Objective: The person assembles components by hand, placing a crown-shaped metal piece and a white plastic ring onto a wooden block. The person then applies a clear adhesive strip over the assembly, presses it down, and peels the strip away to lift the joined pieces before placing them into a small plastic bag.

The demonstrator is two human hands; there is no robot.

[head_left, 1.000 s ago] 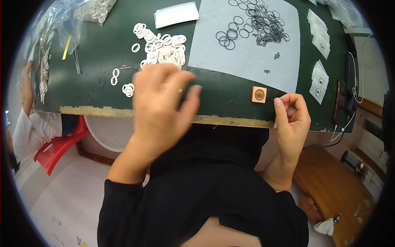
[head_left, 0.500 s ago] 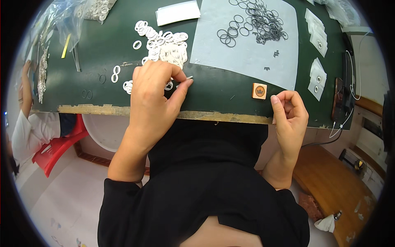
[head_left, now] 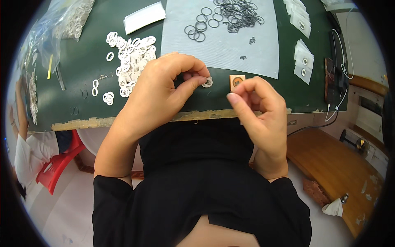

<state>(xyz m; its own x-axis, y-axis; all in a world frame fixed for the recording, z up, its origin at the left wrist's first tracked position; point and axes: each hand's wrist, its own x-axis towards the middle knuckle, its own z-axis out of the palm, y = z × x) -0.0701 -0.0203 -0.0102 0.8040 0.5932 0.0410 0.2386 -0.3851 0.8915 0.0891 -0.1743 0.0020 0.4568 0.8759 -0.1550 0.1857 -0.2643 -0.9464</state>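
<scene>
My left hand is closed in a pinch over the green table, gripping a small white ring-shaped piece at its edge. Just right of it lies a square wooden block with a round recess and a dark crown shape in it. My right hand hovers at the block's near side, thumb and forefinger drawn together; anything between them is too small to make out. A heap of similar white pieces spreads left of my left hand, with a few loose ones nearer the edge.
A pale sheet carries black rings and small black crown shapes. White cards lie at the back. Small clear packets, a phone and cables are at right. Plastic bags sit far left, near another person's white sleeve.
My left hand has moved right, away from the white heap, carrying the white piece towards the wooden block. My right hand has come in to the block's near edge. The view has shifted right.
</scene>
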